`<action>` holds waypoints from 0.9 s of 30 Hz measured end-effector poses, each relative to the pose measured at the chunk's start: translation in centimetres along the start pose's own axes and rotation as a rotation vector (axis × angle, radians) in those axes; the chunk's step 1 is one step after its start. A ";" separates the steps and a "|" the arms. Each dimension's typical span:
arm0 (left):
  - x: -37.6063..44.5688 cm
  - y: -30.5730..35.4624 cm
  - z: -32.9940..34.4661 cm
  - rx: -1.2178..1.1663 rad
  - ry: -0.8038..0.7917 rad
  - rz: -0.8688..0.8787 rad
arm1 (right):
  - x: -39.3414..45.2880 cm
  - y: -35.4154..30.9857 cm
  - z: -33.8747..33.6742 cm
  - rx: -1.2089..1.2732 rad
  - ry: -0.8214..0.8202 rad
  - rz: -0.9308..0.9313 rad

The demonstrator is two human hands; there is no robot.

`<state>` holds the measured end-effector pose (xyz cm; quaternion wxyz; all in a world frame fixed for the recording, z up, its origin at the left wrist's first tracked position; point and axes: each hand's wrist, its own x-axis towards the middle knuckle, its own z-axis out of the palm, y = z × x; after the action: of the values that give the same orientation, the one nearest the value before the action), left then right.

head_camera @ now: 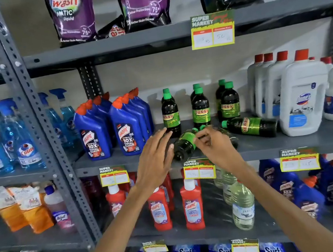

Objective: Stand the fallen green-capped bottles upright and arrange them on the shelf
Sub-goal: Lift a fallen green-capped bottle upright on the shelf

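Note:
Dark SUNNY bottles with green caps stand upright in three short rows [200, 107] at the back of the grey middle shelf [258, 148]. Three more lie on their sides in front of them. One fallen bottle [183, 146] points its cap up and to the right, and my left hand [155, 160] is spread open against its left side. My right hand [214, 143] curls its fingers around the neck of a second fallen bottle [232, 139], hiding most of it. The third fallen bottle [251, 126] lies apart to the right with its cap to the left.
Blue Harpic bottles [127, 130] stand left of the green-capped rows and white red-capped jugs [300, 96] stand right. Price tags [199, 169] hang on the shelf's front edge. Detergent pouches sit on the shelf above, red and clear bottles on the one below.

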<state>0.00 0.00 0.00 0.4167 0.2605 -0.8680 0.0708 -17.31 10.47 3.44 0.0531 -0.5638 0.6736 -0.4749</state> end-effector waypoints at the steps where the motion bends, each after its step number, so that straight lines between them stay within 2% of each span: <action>1: -0.1 -0.6 0.1 0.009 -0.027 -0.025 | 0.4 0.2 0.2 -0.020 -0.021 0.059; 3: -0.4 -2.6 0.2 0.027 -0.082 -0.088 | 1.6 0.4 1.2 -0.106 -0.074 0.156; 7: 0.0 -5.6 0.7 0.001 -0.307 -0.182 | 4.7 0.0 3.5 -0.229 -0.246 0.360; 10: 1.0 -6.7 1.1 -0.039 -0.450 -0.211 | 6.8 -0.3 4.5 -0.167 -0.285 0.434; 15: 2.2 -7.7 2.2 -0.039 -0.604 -0.237 | 8.3 -0.5 6.0 -0.077 -0.264 0.542; 22: 2.5 -8.7 3.0 -0.037 -0.668 -0.195 | 8.4 0.0 7.5 -0.018 -0.172 0.596; 27: 2.5 -8.5 3.1 -0.045 -0.646 -0.201 | 7.2 -0.1 8.2 0.061 -0.045 0.487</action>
<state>0.97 -9.30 -0.87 0.1306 0.3445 -0.9266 -0.0758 -14.83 -0.10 2.41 0.1981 -0.3931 0.7737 -0.4557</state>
